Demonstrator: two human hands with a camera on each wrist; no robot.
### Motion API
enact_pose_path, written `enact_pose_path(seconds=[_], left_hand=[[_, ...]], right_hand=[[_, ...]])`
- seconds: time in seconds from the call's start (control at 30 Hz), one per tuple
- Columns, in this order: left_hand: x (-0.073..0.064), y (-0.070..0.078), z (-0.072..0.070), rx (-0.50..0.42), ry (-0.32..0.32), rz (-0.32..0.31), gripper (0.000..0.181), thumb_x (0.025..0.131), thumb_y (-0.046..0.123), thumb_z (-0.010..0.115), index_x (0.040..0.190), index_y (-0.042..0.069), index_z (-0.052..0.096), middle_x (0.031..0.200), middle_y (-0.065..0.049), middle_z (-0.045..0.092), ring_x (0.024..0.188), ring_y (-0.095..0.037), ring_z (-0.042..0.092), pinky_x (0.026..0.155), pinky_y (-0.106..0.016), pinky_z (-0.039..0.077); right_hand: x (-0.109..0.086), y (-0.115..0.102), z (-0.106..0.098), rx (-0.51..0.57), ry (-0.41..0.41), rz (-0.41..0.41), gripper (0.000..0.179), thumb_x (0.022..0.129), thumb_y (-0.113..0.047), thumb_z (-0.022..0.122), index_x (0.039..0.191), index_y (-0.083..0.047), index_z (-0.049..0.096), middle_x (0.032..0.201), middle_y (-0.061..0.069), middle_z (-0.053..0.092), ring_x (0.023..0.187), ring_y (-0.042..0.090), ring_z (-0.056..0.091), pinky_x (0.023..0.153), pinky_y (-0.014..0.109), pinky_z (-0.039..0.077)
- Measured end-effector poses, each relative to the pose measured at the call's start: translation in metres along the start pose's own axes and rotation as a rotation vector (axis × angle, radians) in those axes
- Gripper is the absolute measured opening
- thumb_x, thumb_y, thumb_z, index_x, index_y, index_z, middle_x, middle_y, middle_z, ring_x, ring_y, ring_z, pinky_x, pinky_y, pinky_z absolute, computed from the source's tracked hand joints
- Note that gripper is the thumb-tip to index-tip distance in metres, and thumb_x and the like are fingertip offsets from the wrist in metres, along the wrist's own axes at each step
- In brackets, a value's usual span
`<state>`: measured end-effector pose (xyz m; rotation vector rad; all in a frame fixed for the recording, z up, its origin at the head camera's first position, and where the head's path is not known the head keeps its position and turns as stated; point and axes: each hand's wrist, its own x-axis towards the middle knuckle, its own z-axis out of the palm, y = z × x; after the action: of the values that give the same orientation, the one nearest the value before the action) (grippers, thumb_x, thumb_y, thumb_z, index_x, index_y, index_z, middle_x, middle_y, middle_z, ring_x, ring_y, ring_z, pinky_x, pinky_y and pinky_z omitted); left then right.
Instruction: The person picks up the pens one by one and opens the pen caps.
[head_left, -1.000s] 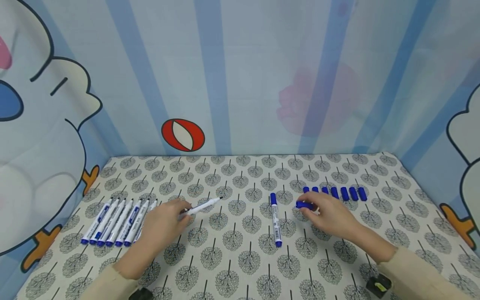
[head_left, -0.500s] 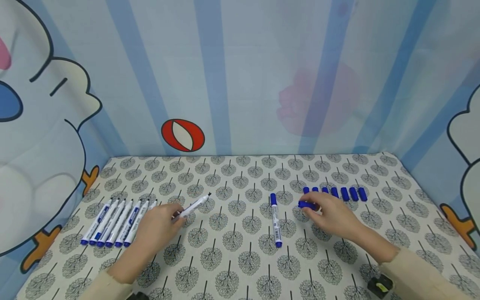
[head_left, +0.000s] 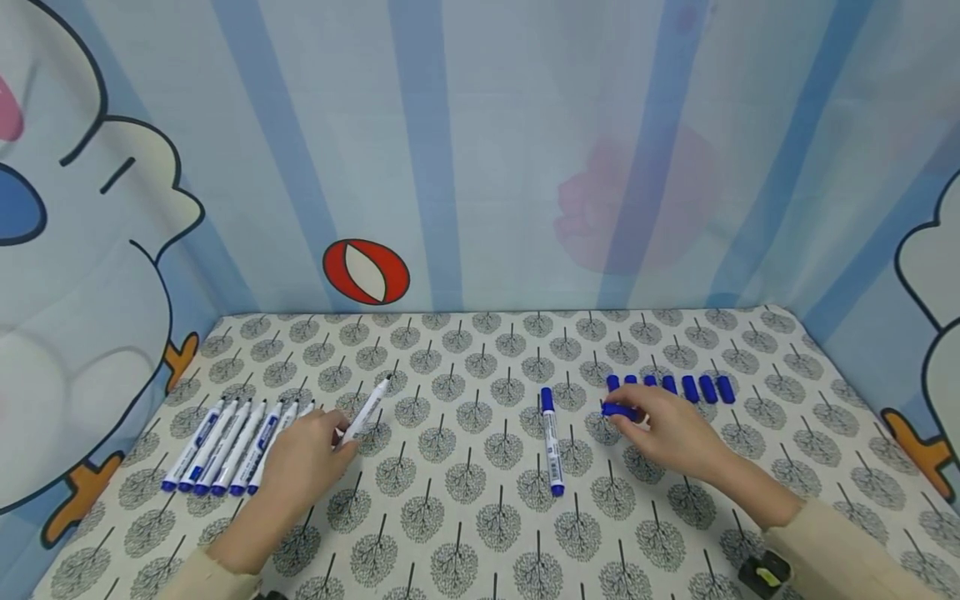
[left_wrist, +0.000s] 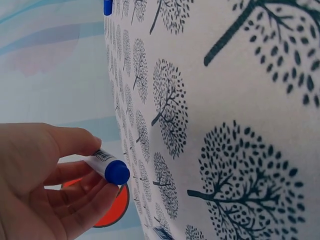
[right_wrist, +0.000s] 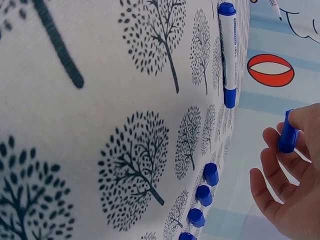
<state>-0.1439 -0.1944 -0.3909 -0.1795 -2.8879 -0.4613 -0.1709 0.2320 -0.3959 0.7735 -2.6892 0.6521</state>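
Observation:
My left hand (head_left: 307, 458) pinches an uncapped white marker (head_left: 367, 410), its dark tip pointing up and away to the right. In the left wrist view the blue end of that marker (left_wrist: 117, 172) sticks out between thumb and fingers. On the other side, my right hand (head_left: 671, 429) holds a blue marker cap (head_left: 619, 410) between thumb and fingers, and the right wrist view shows the cap (right_wrist: 288, 135) above the palm. Between the hands lies a capped marker (head_left: 552, 450), its blue cap toward the far side.
Several uncapped white markers (head_left: 225, 446) lie side by side at the left, partly behind my left hand. A row of blue caps (head_left: 690, 388) lies beyond my right hand. The tree-patterned cloth (head_left: 465, 550) ends at a striped backdrop (head_left: 495, 167).
My left hand has drawn back left with the uncapped marker, whose tip has swung from pointing right to more upright. My right hand with the cap has shifted slightly right.

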Motion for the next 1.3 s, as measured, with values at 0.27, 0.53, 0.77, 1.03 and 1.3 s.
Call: enact_pose_path(seconds=[0.27,0.53,0.77,1.03,1.3], left_hand=[[-0.002,-0.004,0.0,-0.011,-0.051,-0.081,0.025,0.075,0.014,0.067,0.095,-0.001,0.063,0.068,-0.004,0.058,0.048,-0.012,0.044,0.039,-0.024,0.036],[-0.004,-0.01,-0.005,-0.009,-0.106,-0.122,0.039,0.076,0.016,0.069,0.106,-0.007,0.058,0.059,-0.003,0.051,0.042,-0.012,0.041,0.036,-0.021,0.033],[-0.006,-0.015,-0.005,-0.008,-0.172,-0.19,0.037,0.075,0.013,0.068,0.105,-0.006,0.058,0.062,-0.005,0.056,0.044,-0.014,0.046,0.036,-0.021,0.036],[-0.004,-0.02,-0.004,0.005,-0.212,-0.212,0.023,0.075,0.013,0.067,0.093,-0.002,0.06,0.066,-0.005,0.056,0.049,-0.016,0.048,0.039,-0.023,0.038],[-0.005,-0.02,-0.002,0.048,-0.252,-0.208,0.018,0.076,0.013,0.068,0.083,0.0,0.058,0.064,-0.004,0.054,0.05,-0.017,0.048,0.04,-0.024,0.039]], right_hand=[[-0.002,0.0,-0.001,-0.003,-0.011,0.02,0.02,0.082,-0.014,0.067,0.103,-0.011,0.065,0.084,-0.007,0.063,0.07,0.001,0.053,0.06,0.02,0.046],[-0.001,0.001,-0.002,0.007,-0.018,0.028,0.021,0.082,-0.013,0.068,0.102,-0.011,0.065,0.084,-0.007,0.063,0.068,0.0,0.052,0.059,0.019,0.046],[-0.001,0.002,-0.002,-0.006,-0.048,0.046,0.022,0.083,-0.015,0.067,0.104,-0.011,0.064,0.084,-0.007,0.063,0.07,0.001,0.053,0.06,0.019,0.046],[0.0,0.006,-0.003,-0.016,-0.031,0.057,0.022,0.082,-0.014,0.067,0.103,-0.01,0.064,0.085,-0.005,0.064,0.069,0.002,0.053,0.059,0.018,0.046],[-0.001,0.008,-0.003,-0.027,-0.029,0.048,0.021,0.082,-0.016,0.067,0.103,-0.011,0.064,0.084,-0.007,0.063,0.069,0.001,0.053,0.06,0.02,0.047]])
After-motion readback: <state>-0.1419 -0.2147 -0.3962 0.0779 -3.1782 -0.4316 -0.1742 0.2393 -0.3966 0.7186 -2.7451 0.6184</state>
